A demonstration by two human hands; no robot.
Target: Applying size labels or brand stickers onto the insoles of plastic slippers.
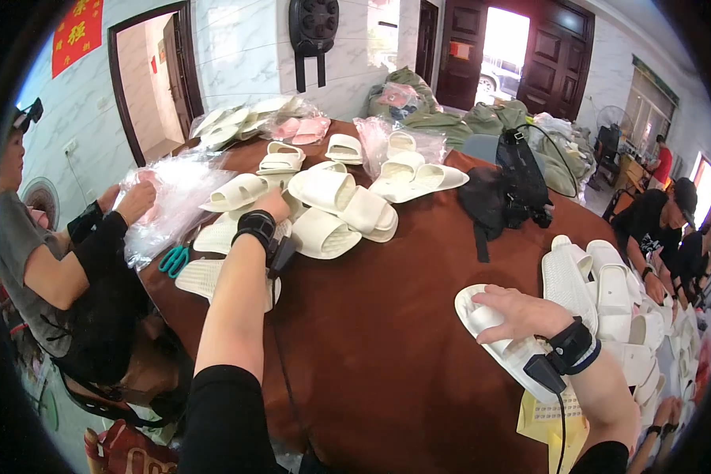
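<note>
The left hand [275, 205] reaches into a cluster of white slide sandals [324, 233] at the far left part of the brown-covered desk [387, 340]; its fingers are partly hidden there, so I cannot tell whether they grip. The right hand [529, 312] lies over 1 white slide [529, 367] on the near right, thumb and index finger apart; whether the fingers clamp it I cannot tell. A yellow sheet [533, 426] lies beside that slide, and more white slides [608, 292] crowd the desk's right edge. Teal-handled scissors [174, 261] lie near the left cluster. Behind it are 2 pink slides [302, 129]. A black strapped bag [513, 186] rests on the far right. At left, a co-worker [35, 261] handles clear plastic bags [174, 201].
</note>
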